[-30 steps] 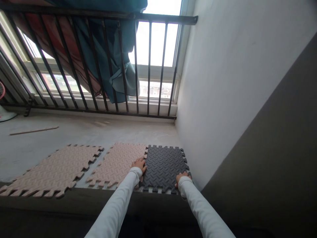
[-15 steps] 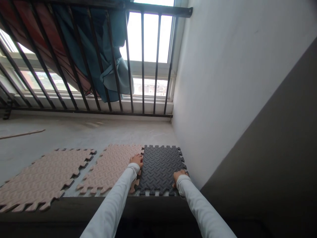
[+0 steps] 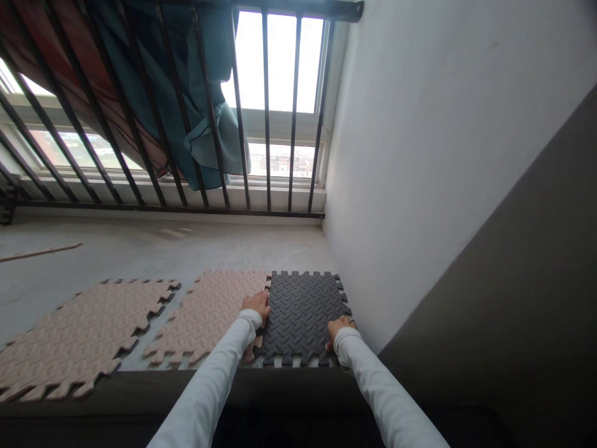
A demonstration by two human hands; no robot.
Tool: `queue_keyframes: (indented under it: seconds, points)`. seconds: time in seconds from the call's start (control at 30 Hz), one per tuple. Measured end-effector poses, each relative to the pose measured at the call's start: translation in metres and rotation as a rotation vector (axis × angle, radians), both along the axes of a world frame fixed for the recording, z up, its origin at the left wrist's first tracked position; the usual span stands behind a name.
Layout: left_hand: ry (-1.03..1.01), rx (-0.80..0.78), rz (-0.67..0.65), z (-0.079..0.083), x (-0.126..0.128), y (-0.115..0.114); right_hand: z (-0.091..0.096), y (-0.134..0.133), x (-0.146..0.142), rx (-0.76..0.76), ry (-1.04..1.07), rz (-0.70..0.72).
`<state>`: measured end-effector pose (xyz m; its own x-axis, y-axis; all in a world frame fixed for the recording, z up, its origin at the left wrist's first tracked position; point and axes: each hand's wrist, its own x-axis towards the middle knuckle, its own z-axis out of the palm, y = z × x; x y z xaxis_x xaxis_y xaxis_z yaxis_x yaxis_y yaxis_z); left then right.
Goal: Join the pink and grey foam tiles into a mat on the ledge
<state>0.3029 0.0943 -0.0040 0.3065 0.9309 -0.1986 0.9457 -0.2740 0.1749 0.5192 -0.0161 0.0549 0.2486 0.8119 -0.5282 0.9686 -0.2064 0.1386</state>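
**Q:** State of the hands?
**A:** Left hand (image 3: 255,305) lies open, palm-down, on the left edge of the black foam mat (image 3: 303,314); right hand (image 3: 340,326) lies open on its lower right corner. No grip is visible.

**Q:** Difference from the earlier frame?
**A:** None in placement: the hands and mat sit as before, the mat just beside the beige foam mat (image 3: 209,311) on the concrete floor (image 3: 140,249).

Matt textured foam mats (image 3: 302,313) on rough concrete floor (image 3: 140,249).

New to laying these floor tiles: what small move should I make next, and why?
Probably press the black foam mat down along its seam with the beige foam mat: your left hand rests there, and your forearm partly hides the near end of the join.
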Motion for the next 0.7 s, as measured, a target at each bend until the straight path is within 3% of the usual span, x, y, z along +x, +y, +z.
queue_keyframes:
  seconds: [0.27,0.5,0.7]
  points:
    - [-0.024,0.018,0.093,-0.006,0.012,0.01,0.001,-0.002,0.001,-0.003,0.013,-0.006]
    - [0.035,0.073,0.02,-0.006,0.016,0.024,0.0,0.002,-0.001,-0.024,-0.014,-0.003]
    - [0.045,0.056,0.082,-0.007,0.026,0.039,-0.007,0.003,0.003,0.02,0.002,0.012]
